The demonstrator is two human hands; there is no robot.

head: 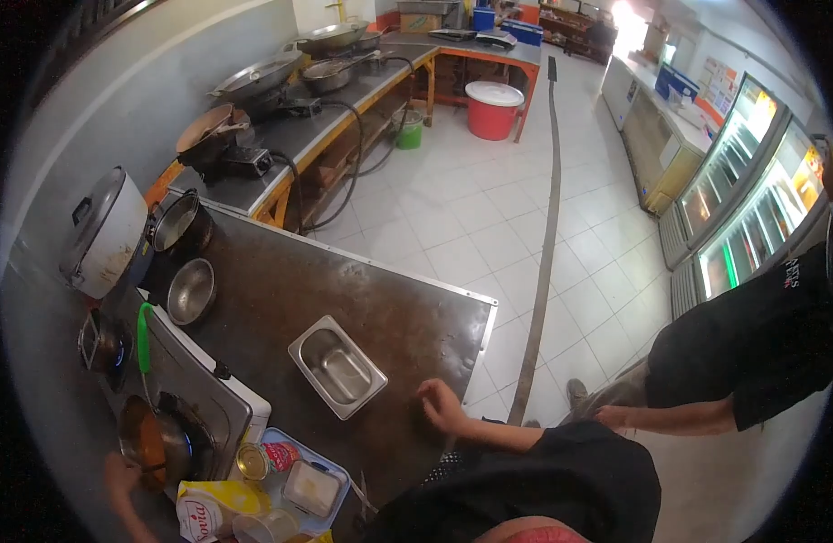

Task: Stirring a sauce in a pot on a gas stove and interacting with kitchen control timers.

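My left hand (121, 473) is at the near edge of a metal pan (128, 434) with orange-brown contents, its fingers closed around what looks like the pan's dark handle. Blue flame shows beside the pan on a gas stove (219, 407). A green-handled utensil (143, 339) leans with its lower end at the pan. My right hand (442, 407) is over the right edge of the dark worktop (416, 326), empty, fingers loosely bent. To its left stands an empty rectangular steel container (341, 370). A blue tray (348, 475) holds a food can (253, 461) and a lidded plastic box (312, 487).
A yellow-and-white packet (219, 502), a clear cup (267, 524) and scissors (364, 492) lie near the tray. A steel bowl (191, 292), a black pot (179, 224) and a large white pot (107, 237) stand farther back. Another person (735, 346) stands at the right.
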